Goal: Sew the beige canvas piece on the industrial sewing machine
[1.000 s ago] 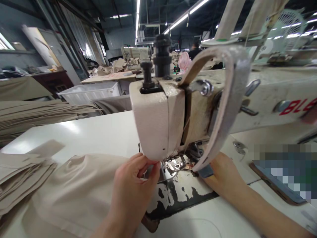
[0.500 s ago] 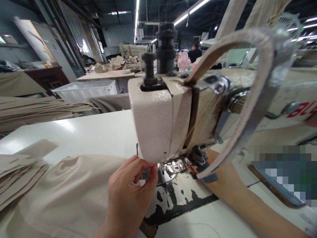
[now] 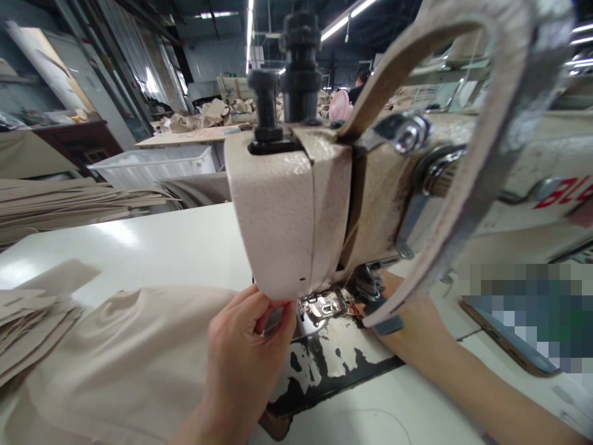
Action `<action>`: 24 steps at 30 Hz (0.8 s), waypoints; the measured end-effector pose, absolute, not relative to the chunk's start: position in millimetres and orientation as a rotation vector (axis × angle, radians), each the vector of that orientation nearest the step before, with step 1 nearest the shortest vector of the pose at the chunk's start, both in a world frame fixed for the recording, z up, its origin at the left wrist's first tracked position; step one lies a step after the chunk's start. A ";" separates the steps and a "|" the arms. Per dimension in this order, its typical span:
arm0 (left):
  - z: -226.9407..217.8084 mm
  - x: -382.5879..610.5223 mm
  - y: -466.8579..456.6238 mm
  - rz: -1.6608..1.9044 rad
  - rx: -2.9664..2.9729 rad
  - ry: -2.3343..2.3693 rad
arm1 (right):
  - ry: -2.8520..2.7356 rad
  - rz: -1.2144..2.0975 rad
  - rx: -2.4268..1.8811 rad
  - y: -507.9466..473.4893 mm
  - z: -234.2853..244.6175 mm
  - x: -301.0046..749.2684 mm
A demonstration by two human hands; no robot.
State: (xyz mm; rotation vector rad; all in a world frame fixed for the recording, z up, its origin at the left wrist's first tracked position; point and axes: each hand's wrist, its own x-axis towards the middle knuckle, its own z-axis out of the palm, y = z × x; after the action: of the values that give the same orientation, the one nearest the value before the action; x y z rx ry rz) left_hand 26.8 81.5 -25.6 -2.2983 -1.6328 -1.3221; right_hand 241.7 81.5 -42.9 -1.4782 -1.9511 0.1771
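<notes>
A cream sewing machine [image 3: 282, 216] fills the middle of the head view. My left hand [image 3: 250, 346] is closed in a pinch below the machine's head, left of the metal needle plate [image 3: 309, 321]; what lies between its fingertips is too small or hidden to name. My right hand [image 3: 393, 309] reaches behind the lower part of the machine, at the right of the presser area; its fingers are hidden there. Beige fabric [image 3: 125, 352] lies on the table beside my left wrist. The machine bed [image 3: 333, 358] has worn, peeling paint.
Stacked beige cut pieces [image 3: 32, 334] lie at the left edge of the white table [image 3: 185, 241]. A phone-like device [image 3: 523, 334] with a blurred screen rests at the right. Beyond stand a white plastic bin [image 3: 152, 167] and a fabric pile [image 3: 74, 201].
The view has come slightly nearer the machine, whose head now sits a little further left and higher. Both hands keep nearly the same places; the left still pinches.
</notes>
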 end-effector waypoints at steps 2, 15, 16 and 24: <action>-26.4 28.0 82.4 -1.337 -2.308 -1.660 | -1.972 0.198 -1.485 82.1 -43.8 242.2; -27.8 29.4 87.6 -1.590 -2.415 -1.669 | -1.548 0.836 -1.437 63.2 -32.4 207.5; -27.8 29.5 87.5 -1.619 -2.421 -1.651 | -1.522 0.896 -1.418 63.1 -31.9 200.3; -32.8 28.0 89.3 -1.686 -2.429 -1.627 | -1.432 0.804 -1.325 78.7 -29.2 181.8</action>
State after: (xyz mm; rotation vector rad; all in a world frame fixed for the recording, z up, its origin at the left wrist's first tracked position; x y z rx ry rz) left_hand 28.0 89.3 -32.8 -2.4290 -1.6266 -1.6857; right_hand 181.8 78.7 -29.2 -1.3247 -1.4322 0.8036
